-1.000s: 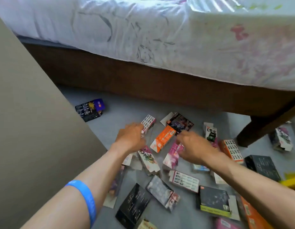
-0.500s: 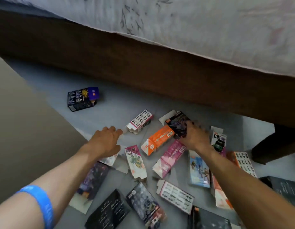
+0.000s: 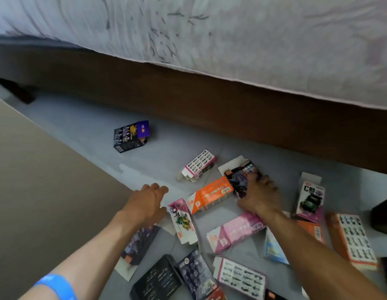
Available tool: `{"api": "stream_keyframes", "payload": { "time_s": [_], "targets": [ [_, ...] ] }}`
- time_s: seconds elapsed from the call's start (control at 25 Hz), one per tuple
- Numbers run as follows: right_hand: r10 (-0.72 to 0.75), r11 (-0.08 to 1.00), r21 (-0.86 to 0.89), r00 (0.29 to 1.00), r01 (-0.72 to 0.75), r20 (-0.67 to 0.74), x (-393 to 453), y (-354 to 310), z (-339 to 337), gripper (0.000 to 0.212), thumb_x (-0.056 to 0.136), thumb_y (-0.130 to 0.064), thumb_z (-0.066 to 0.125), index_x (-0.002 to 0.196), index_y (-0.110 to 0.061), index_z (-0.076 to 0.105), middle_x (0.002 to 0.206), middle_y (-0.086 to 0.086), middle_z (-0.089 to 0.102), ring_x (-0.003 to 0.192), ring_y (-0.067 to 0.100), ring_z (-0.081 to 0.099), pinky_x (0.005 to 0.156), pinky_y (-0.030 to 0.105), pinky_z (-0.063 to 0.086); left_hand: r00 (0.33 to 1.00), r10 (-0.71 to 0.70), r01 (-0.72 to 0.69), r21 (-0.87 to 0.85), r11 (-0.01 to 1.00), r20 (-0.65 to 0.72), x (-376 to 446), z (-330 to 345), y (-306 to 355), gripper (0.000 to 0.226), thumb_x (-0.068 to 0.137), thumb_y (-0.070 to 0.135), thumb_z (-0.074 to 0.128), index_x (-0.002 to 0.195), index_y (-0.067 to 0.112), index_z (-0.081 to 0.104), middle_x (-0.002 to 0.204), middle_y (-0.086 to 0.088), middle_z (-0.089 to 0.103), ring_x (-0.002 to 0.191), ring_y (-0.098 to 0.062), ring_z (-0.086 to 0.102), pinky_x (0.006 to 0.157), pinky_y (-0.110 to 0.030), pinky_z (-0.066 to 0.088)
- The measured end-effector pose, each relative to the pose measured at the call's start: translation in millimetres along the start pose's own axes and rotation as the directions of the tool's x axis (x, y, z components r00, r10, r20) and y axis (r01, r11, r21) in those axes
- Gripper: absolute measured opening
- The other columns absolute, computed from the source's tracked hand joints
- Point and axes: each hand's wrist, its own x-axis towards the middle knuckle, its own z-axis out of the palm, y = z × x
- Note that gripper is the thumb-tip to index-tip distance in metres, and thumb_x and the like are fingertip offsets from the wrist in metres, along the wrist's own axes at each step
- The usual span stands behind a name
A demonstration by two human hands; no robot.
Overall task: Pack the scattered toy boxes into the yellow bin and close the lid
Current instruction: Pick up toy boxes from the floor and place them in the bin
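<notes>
Several toy boxes lie scattered on the grey floor [image 3: 166, 148]. My right hand [image 3: 260, 197] lies on a dark toy box [image 3: 239, 177], its fingers curled over the box's right edge. Touching that box on the left is an orange box [image 3: 210, 195]. My left hand [image 3: 147, 202] hovers with relaxed fingers and holds nothing, just left of a pink box with a green figure [image 3: 184, 223]. A white-and-pink box [image 3: 199, 165] lies beyond it, and a black-and-purple box [image 3: 131, 136] sits alone further left. The yellow bin is out of view.
A brown bed frame [image 3: 188, 100] with a white sheet [image 3: 231, 35] runs across the back. A beige panel [image 3: 36, 191] fills the left side. More boxes lie near me: a long pink box [image 3: 236, 231], a car box [image 3: 310, 200] and an orange-edged box [image 3: 353, 239].
My view has moved lower and further left. My right hand has reached forward onto the dark box. My left hand has drawn back from the white-and-pink box.
</notes>
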Motion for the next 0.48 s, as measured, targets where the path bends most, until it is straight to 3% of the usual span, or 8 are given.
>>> {"api": "stream_keyframes", "payload": {
  "time_s": [0.12, 0.2, 0.36, 0.48],
  "targets": [
    [-0.05, 0.987, 0.146, 0.99, 0.07, -0.131, -29, -7, -21, 0.094, 0.069, -0.064, 0.068, 0.142, -0.022, 0.026, 0.136, 0.018, 0.038, 0.123, 0.037, 0.04, 0.097, 0.043, 0.04, 0.994, -0.055, 0.048, -0.075, 0.996, -0.097, 16, 0, -11, 0.054, 0.096, 0.039, 0.05, 0.145, 0.021, 0.038, 0.14, -0.006, 0.047, 0.124, -0.028, 0.046, 0.094, -0.041, 0.044],
    [-0.123, 0.973, 0.155, 0.955, 0.169, -0.268, -57, -8, -40, 0.093, 0.062, -0.07, 0.061, 0.138, -0.03, 0.028, 0.137, 0.016, 0.038, 0.122, 0.036, 0.039, 0.094, 0.044, 0.043, 0.981, -0.112, 0.088, -0.154, 0.984, -0.155, 23, -3, -23, 0.053, 0.096, 0.037, 0.05, 0.144, 0.019, 0.039, 0.139, -0.007, 0.049, 0.122, -0.029, 0.047, 0.094, -0.04, 0.044],
    [-0.355, 0.908, 0.012, 0.786, 0.418, -0.506, -89, -36, -70, 0.086, 0.055, -0.081, 0.047, 0.129, -0.038, 0.038, 0.14, 0.007, 0.036, 0.117, 0.028, 0.038, 0.082, 0.044, 0.053, 0.965, -0.193, 0.129, -0.317, 0.94, -0.178, 38, -11, -38, 0.055, 0.095, 0.03, 0.051, 0.147, 0.017, 0.038, 0.141, -0.011, 0.047, 0.125, -0.033, 0.044, 0.097, -0.042, 0.044],
    [-0.43, 0.883, 0.05, 0.846, 0.467, -0.314, -62, -76, -65, 0.087, 0.065, -0.079, 0.057, 0.137, -0.04, 0.028, 0.153, 0.004, 0.022, 0.133, 0.026, 0.03, 0.105, 0.042, 0.04, 0.952, -0.249, 0.147, -0.445, 0.883, -0.181, 52, -7, -39, 0.053, 0.093, 0.02, 0.05, 0.145, 0.013, 0.039, 0.14, -0.014, 0.047, 0.124, -0.035, 0.044, 0.096, -0.045, 0.046]
  ]
}}
